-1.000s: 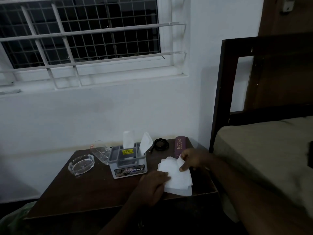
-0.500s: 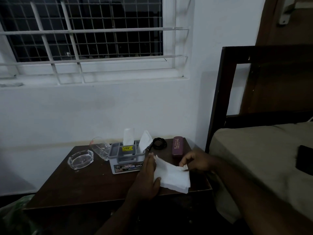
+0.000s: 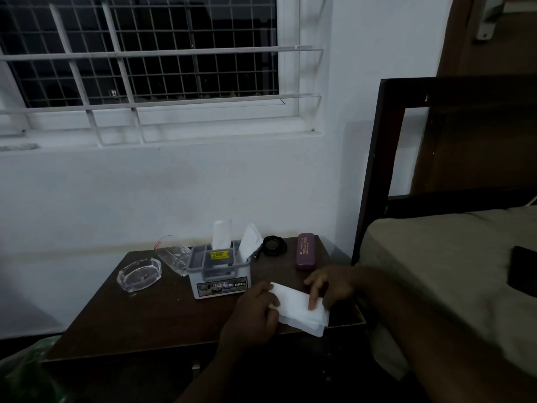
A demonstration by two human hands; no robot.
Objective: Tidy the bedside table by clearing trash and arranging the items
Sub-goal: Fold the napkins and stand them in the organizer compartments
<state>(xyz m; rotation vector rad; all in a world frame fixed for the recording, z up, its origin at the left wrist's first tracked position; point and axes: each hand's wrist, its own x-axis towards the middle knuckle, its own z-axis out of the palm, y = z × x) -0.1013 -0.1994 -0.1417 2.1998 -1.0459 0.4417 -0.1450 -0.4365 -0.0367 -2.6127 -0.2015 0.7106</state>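
Note:
A white tissue (image 3: 299, 311), folded into a narrow strip, lies at the front right of the dark wooden bedside table (image 3: 139, 321). My left hand (image 3: 252, 312) grips its left end. My right hand (image 3: 331, 283) presses its right part down with the fingers. Behind them stands a grey organiser box (image 3: 219, 269) with white papers sticking up from it. A maroon spectacle case (image 3: 305, 251) and a coiled black cable (image 3: 274, 245) lie at the back right. A glass ashtray (image 3: 139, 274) and a tipped clear glass (image 3: 174, 255) are at the left.
The table stands against a white wall under a barred window. A bed (image 3: 453, 271) with a dark headboard (image 3: 374, 170) borders the table on the right, and a black phone (image 3: 523, 270) lies on it. A green plastic bag (image 3: 26, 370) is at the lower left.
The tissue lay spread flat, then my left hand lifted and turned its left side over. It is now a narrower folded strip held down by both hands.

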